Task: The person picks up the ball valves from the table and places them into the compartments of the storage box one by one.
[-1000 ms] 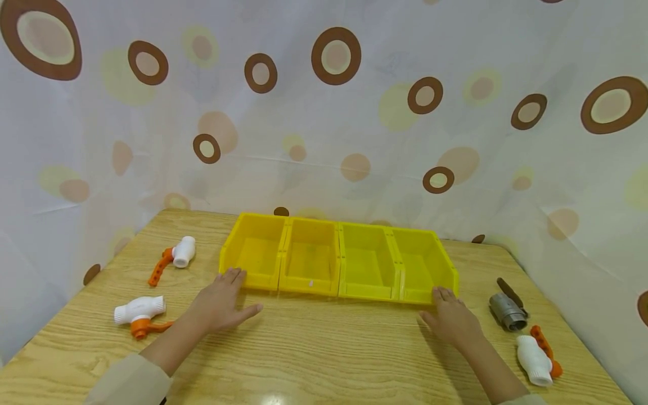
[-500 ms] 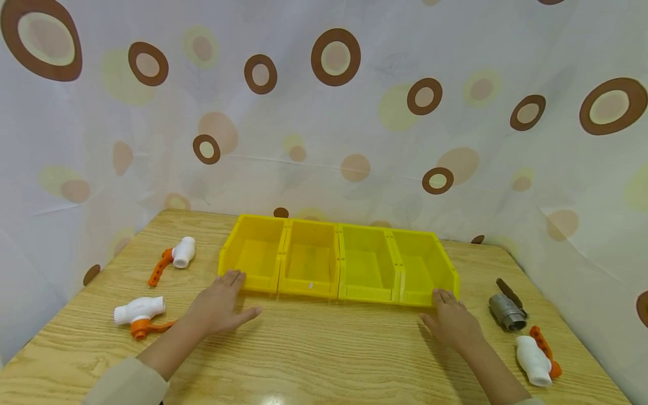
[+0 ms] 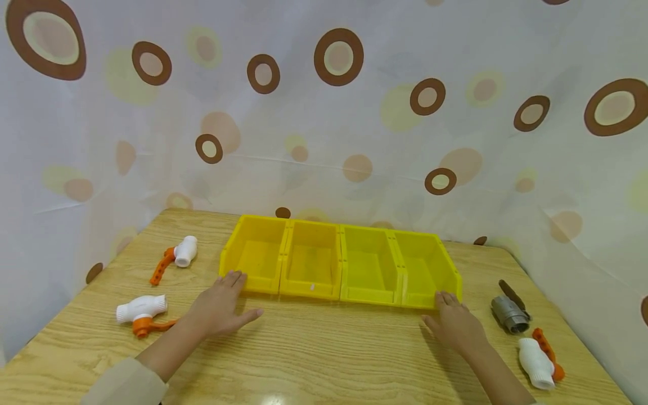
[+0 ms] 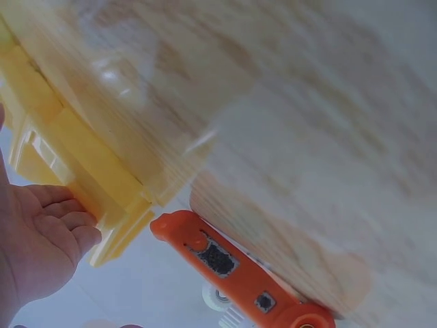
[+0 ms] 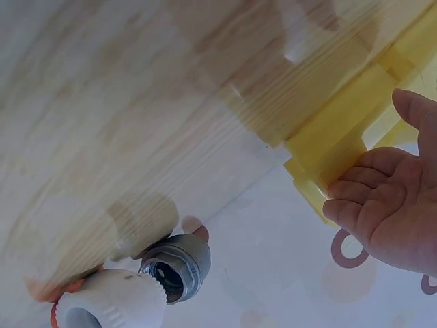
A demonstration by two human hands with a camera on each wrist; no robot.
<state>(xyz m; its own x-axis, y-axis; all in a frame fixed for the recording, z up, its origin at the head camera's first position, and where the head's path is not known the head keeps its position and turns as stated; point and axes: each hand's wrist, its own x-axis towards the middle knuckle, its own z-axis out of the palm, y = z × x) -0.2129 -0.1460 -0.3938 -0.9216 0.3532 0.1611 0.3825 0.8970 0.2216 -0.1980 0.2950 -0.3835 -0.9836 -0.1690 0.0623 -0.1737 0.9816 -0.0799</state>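
Several yellow plastic bins stand side by side in a row on the wooden table (image 3: pixel 334 354). My left hand (image 3: pixel 217 308) lies with its fingers on the front edge of the leftmost bin (image 3: pixel 262 285), thumb spread to the side. Against the front right corner of the rightmost bin (image 3: pixel 416 299) rest the fingers of my right hand (image 3: pixel 458 326). Both hands hold nothing. In the left wrist view, relaxed fingers touch the yellow bin (image 4: pixel 113 188); the right wrist view likewise has fingers against the bin wall (image 5: pixel 328 150).
On the left lie two white ball valves, one farther back (image 3: pixel 185 251) and one nearer (image 3: pixel 142 309), each with an orange handle. To the right are a grey valve (image 3: pixel 510 315) with a dark handle and another white valve (image 3: pixel 535 364). A patterned curtain (image 3: pixel 304 129) hangs behind the table.
The head view has shifted very slightly. Hands, bins and valves keep their places.
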